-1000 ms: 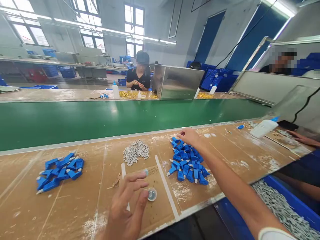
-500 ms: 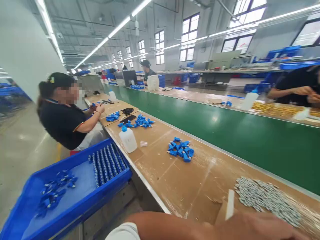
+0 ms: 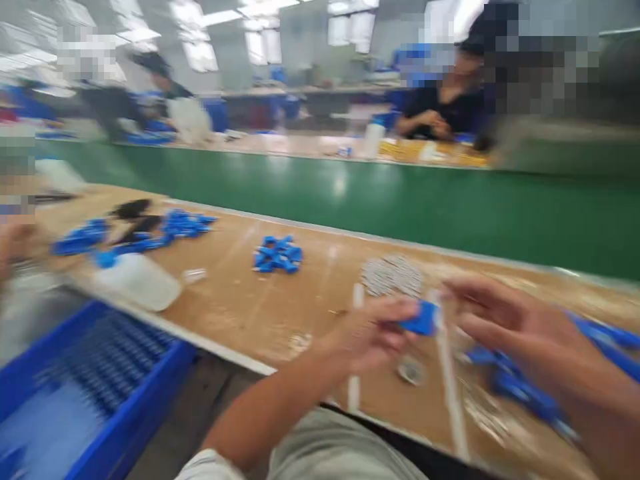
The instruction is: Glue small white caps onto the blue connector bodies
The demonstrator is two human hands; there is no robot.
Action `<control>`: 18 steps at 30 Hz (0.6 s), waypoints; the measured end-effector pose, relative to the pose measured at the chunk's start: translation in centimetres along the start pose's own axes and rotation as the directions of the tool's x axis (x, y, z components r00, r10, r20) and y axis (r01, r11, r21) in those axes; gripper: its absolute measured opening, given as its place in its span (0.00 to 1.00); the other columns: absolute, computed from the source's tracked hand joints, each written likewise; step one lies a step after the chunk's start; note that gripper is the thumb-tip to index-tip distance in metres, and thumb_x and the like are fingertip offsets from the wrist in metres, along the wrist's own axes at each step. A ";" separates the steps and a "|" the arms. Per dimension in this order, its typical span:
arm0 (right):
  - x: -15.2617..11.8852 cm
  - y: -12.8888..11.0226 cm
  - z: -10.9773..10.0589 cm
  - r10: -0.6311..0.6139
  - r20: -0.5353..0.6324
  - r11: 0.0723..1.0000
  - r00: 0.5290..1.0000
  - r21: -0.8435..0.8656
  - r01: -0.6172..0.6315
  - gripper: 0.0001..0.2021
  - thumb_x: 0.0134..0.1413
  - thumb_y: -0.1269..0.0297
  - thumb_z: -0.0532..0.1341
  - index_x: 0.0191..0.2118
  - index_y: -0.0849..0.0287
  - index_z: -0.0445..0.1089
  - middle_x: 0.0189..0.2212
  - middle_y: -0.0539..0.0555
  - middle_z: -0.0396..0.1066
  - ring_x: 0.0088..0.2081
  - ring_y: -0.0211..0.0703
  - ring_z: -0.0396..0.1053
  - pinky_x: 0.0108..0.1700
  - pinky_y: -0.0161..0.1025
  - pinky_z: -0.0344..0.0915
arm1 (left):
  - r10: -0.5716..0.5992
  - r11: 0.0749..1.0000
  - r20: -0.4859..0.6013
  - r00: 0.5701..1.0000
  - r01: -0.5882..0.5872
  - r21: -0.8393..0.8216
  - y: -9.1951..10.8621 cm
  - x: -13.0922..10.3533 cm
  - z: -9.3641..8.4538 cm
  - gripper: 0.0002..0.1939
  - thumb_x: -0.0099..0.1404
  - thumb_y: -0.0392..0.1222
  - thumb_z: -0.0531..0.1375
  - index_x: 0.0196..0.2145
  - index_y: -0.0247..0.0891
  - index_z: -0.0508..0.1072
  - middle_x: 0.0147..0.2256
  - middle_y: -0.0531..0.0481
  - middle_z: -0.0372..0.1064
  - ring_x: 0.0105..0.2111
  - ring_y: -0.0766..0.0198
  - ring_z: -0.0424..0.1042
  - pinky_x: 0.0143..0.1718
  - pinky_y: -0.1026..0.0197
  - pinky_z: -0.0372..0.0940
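Between the fingers of my left hand (image 3: 373, 330) is a blue plastic part (image 3: 421, 318), held over the table. My right hand (image 3: 493, 313) is just right of that part, fingers curled near its pale end; motion blur hides whether the fingers hold something small. Behind the hands lies a pile of small grey pieces (image 3: 393, 275). Under and beside my right forearm are more blue parts (image 3: 520, 383). A small round metallic item (image 3: 411, 371) rests on the table below my left hand.
A blue part cluster (image 3: 278, 254) lies mid-table. At left are a white bottle (image 3: 143, 283) and a blue crate (image 3: 145, 413) beside the table edge. A green belt (image 3: 320, 187) runs behind. Across it sits a person (image 3: 443, 100); another person's hand (image 3: 15, 237) shows at far left.
The view has swung right and down. Both my hands now show above the table, the left with a blue part; before, only a blurred arm and hand showed at the bottom edge.
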State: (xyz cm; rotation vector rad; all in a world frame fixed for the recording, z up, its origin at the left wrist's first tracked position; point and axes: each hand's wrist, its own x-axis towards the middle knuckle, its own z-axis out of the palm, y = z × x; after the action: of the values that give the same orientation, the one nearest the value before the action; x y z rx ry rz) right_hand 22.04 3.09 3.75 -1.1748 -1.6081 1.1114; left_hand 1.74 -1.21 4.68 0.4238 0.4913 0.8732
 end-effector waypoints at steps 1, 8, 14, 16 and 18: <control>-2.0 -0.2 -1.6 0.024 -0.024 1.000 0.999 -0.007 -0.025 0.25 0.46 0.46 0.72 0.49 0.52 0.75 0.43 0.59 0.76 0.35 0.49 0.73 0.35 0.42 0.72 | -0.018 0.999 -0.006 1.000 0.018 -0.028 0.5 0.0 -0.5 0.07 0.58 0.36 0.67 0.35 0.33 0.74 0.27 0.51 0.68 0.22 0.77 0.64 0.17 0.79 0.52; -7.8 3.4 -0.2 0.152 -0.179 0.938 0.972 -0.283 -0.199 0.12 0.58 0.54 0.64 0.41 0.56 0.78 0.29 0.51 0.70 0.29 0.42 0.64 0.32 0.39 0.63 | 0.023 0.999 -0.157 0.987 -0.016 0.052 1.0 1.0 -4.1 0.09 0.60 0.32 0.65 0.40 0.28 0.78 0.31 0.43 0.75 0.24 0.72 0.70 0.20 0.77 0.64; -8.1 5.0 4.3 0.212 -0.104 0.965 0.972 -0.133 -0.225 0.14 0.57 0.54 0.64 0.40 0.59 0.78 0.31 0.53 0.71 0.29 0.42 0.65 0.33 0.39 0.63 | 0.029 1.000 -0.172 0.985 -0.028 0.009 -0.2 1.1 -4.4 0.05 0.61 0.32 0.65 0.35 0.27 0.78 0.29 0.44 0.73 0.24 0.73 0.69 0.19 0.77 0.63; -7.9 5.1 4.5 0.207 -0.107 0.966 0.972 -0.133 -0.220 0.13 0.58 0.54 0.64 0.39 0.59 0.78 0.31 0.53 0.70 0.29 0.42 0.64 0.32 0.39 0.62 | 0.028 1.000 -0.173 0.985 -0.028 0.000 -0.2 1.0 -4.7 0.06 0.61 0.32 0.65 0.36 0.26 0.78 0.30 0.45 0.72 0.24 0.73 0.69 0.20 0.77 0.64; -7.7 5.2 4.4 0.186 -0.111 0.966 0.976 -0.159 -0.202 0.12 0.59 0.54 0.63 0.37 0.58 0.78 0.30 0.53 0.69 0.29 0.42 0.63 0.32 0.39 0.61 | 0.032 0.999 -0.186 0.982 -0.034 -0.005 -0.2 0.7 -5.0 0.06 0.62 0.32 0.64 0.37 0.26 0.78 0.30 0.45 0.72 0.24 0.74 0.69 0.20 0.77 0.63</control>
State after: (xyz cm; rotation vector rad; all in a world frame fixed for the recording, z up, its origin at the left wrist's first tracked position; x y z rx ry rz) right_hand 20.68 -4.30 -3.36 -1.5022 -1.5633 1.0383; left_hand -0.56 0.03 0.33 0.3454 0.6539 0.9513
